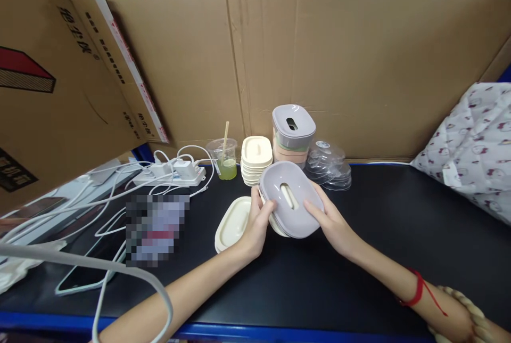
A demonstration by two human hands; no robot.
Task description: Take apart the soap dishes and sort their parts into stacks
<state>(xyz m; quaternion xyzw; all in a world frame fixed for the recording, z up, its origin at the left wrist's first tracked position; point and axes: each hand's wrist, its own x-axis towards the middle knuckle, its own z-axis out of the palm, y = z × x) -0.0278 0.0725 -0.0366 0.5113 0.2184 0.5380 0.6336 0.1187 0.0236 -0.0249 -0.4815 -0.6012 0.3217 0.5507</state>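
Note:
Between my two hands I hold a grey plastic lid (pixel 267 180) with an oval slot, tilted toward me above the black table. A cream piece shows through the slot and under the lower edge. My left hand (pixel 257 226) grips the left rim, thumb on top. My right hand (pixel 329 220) closes on the right rim, thumb near the slot. Beside my left hand lies a cream lid (pixel 233 224) on the table. Behind stand a stack of cream lids (pixel 256 154) and a stack of containers (pixel 293 143) topped by another grey slotted lid.
Clear plastic domed lids (pixel 329 164) lie right of the stacks. A cup of green drink (pixel 227 167) with a straw stands left. White cables and a power strip (pixel 191 175) cover the left side. Cardboard (pixel 359 55) walls the back; a patterned bag (pixel 475 140) is at right.

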